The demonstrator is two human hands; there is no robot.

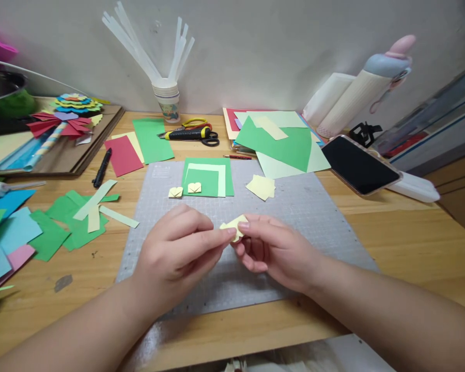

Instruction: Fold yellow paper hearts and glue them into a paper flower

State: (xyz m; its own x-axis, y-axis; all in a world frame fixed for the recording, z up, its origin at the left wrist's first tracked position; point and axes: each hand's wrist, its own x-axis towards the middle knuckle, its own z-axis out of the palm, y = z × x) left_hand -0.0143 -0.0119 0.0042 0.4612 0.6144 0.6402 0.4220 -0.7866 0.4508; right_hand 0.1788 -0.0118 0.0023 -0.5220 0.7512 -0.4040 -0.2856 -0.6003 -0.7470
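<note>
Both my hands meet over the grey cutting mat (pixel 294 206) and pinch one small pale yellow folded paper (pixel 232 225). My left hand (pixel 178 248) grips its left side with thumb and forefinger. My right hand (pixel 275 248) holds its right side with curled fingers. Two small folded yellow paper hearts (pixel 175 192) (pixel 194 187) lie farther back on the mat, one of them on a green paper stack (pixel 209 178). A loose pale yellow paper square (pixel 261 186) lies to the right of them.
Green, blue and pink paper scraps (pixel 50 232) lie at the left. Scissors (pixel 201 134), a black pen (pixel 102 168), a paper cup of glue sticks (pixel 166 98), coloured sheets (pixel 282 144), a phone (pixel 358 165) and a bottle (pixel 364 88) stand behind the mat.
</note>
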